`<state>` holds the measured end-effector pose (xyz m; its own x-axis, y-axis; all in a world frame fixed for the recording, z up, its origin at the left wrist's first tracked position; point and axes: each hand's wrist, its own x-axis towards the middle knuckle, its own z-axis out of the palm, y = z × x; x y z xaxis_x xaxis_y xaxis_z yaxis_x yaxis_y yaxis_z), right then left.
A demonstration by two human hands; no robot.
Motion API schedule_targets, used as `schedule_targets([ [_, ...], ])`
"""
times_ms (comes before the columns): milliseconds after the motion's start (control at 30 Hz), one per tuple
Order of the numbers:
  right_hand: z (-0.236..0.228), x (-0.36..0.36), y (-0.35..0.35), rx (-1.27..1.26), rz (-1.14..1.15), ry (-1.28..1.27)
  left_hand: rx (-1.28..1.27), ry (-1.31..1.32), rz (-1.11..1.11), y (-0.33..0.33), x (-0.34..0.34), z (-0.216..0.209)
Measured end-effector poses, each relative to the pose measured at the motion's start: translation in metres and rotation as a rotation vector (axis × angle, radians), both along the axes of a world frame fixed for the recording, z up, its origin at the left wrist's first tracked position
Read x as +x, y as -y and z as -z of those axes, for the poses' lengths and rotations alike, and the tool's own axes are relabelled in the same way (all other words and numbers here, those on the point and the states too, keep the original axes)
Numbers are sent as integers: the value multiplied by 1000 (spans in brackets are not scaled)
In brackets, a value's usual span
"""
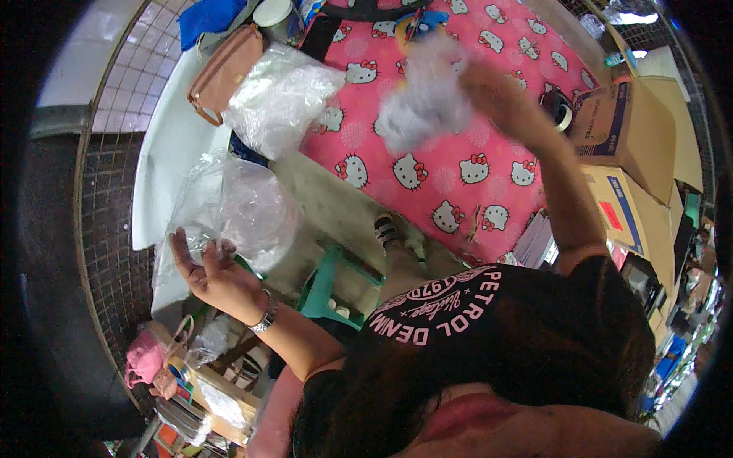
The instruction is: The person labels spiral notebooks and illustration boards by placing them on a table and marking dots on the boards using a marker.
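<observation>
My left hand [217, 278], with a metal watch on the wrist, is raised at the left with its fingers apart. Its fingertips overlap a large clear plastic bag [259, 210]; whether they touch it is hard to tell. Farther off, my right hand [492, 95] reaches over a pink cloth [450, 172] printed with white cartoon cats. Motion smears that hand, which appears closed on a clear plastic bag [427, 103] with greyish contents I cannot make out. Another crinkled clear plastic bag [282, 99] lies at the pink cloth's left edge.
A brown purse [225, 69] lies beyond the left bag, near a white surface [164, 164]. Cardboard boxes [622, 126] stand at the right. A green stool [328, 294] is below the table edge. A roll of tape [563, 116] lies at the cloth's right side.
</observation>
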<state>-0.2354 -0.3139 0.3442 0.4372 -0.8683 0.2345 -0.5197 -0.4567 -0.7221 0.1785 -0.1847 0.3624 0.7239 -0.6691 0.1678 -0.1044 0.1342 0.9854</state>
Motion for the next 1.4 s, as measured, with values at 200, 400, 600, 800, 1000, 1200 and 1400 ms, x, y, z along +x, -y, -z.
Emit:
schedule_targets([
  [200, 123, -74, -159, 564, 53, -524, -43, -177, 257, 51, -35, -16],
  [400, 19, -96, -150, 623, 232, -811, 6, -226, 488, 82, -127, -6],
  [600, -31, -22, -72, 506, 408, 262, 56, -34, 676, 72, -175, 26],
  [800, 50, 75, -55, 519, 20, 120, -125, -35, 450, 3, -178, 74],
  [1000, 106, 170, -105, 706, -513, 139, 688, 124, 219, -63, -71, 104],
  [1200, 160, 250, -116, 953, -676, 253, 940, 198, 87, -130, -7, 185],
  [1400, 196, 231, -119, 655, -604, -53, 733, 658, -134, -136, 5, 294],
])
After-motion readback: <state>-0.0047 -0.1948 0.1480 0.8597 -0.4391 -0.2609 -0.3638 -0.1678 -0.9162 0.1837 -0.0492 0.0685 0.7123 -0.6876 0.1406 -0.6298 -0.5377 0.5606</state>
